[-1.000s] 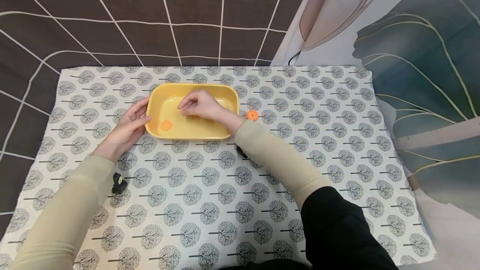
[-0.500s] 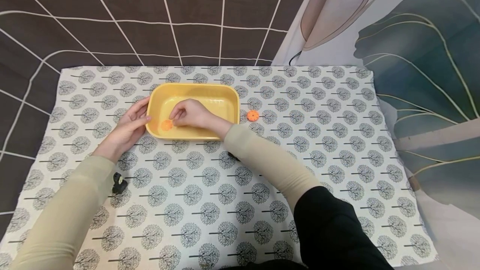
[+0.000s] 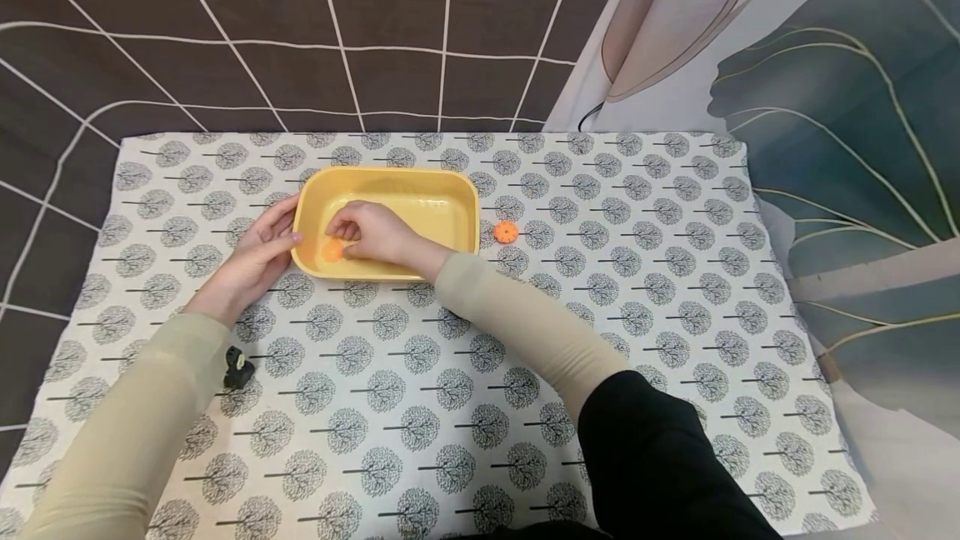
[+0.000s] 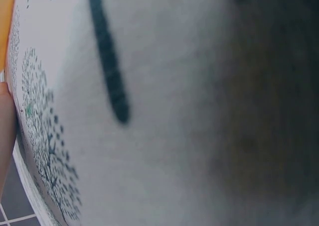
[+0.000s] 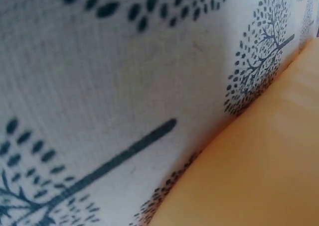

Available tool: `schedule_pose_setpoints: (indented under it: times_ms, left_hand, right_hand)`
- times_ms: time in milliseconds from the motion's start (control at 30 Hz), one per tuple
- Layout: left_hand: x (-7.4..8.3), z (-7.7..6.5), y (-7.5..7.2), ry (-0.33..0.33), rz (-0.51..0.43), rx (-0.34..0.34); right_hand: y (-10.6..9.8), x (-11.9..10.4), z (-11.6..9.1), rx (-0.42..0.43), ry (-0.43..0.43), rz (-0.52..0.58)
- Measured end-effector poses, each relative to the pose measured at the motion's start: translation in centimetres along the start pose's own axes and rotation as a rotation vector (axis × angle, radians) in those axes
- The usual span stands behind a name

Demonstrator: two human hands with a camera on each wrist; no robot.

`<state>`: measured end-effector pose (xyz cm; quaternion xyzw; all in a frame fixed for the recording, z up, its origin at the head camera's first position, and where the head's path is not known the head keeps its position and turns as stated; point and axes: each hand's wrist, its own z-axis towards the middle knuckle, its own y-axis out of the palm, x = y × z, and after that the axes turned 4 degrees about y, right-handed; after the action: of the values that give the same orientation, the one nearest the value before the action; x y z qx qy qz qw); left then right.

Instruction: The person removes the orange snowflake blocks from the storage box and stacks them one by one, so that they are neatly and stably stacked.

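Note:
A yellow rectangular tray [image 3: 442, 227] rests on the patterned cloth. My left hand [image 3: 258, 252] grips its left end, thumb over the rim and fingers along the outside. Inside the tray, at the near left corner, is a round orange disc [image 3: 332, 250]. My right hand [image 3: 371, 232] reaches in over the near side, fingers curled and pinching the disc's right edge. Another orange disc [image 3: 506, 232], with small dark marks, lies on the cloth right of the tray. The right wrist view shows the tray's outer wall [image 5: 259, 161]; neither wrist view shows fingertips at work.
A light cloth [image 3: 675, 340] with tree prints covers the table. A small black device [image 3: 238, 367] sits by the left sleeve. Behind the table hangs dark grid-patterned fabric [image 3: 382, 15], with leaf-patterned fabric [image 3: 862, 148] at the right.
My right hand has moved left and down inside the tray, from above the middle to the orange disc, its fingers closing in. My left hand and the tray have stayed put.

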<state>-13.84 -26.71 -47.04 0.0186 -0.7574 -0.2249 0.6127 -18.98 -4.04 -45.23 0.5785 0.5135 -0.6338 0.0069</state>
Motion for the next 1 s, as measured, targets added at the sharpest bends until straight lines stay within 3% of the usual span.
schedule_pose_setpoints:
  times_ms: [200,533,1000]
  left_hand:
    - [0.08,-0.07,0.09,-0.008,0.009,0.002]
    - [0.07,-0.18,0.14,0.004,0.009,-0.003]
    - [0.03,-0.15,0.17,0.024,0.01,-0.018]
  right_hand:
    - [0.09,-0.02,0.03,-0.013,-0.007,-0.01]
    - [0.38,0.34,0.39,-0.11,-0.125,-0.119]
    - [0.47,0.22,0.45,-0.095,-0.127,-0.194]
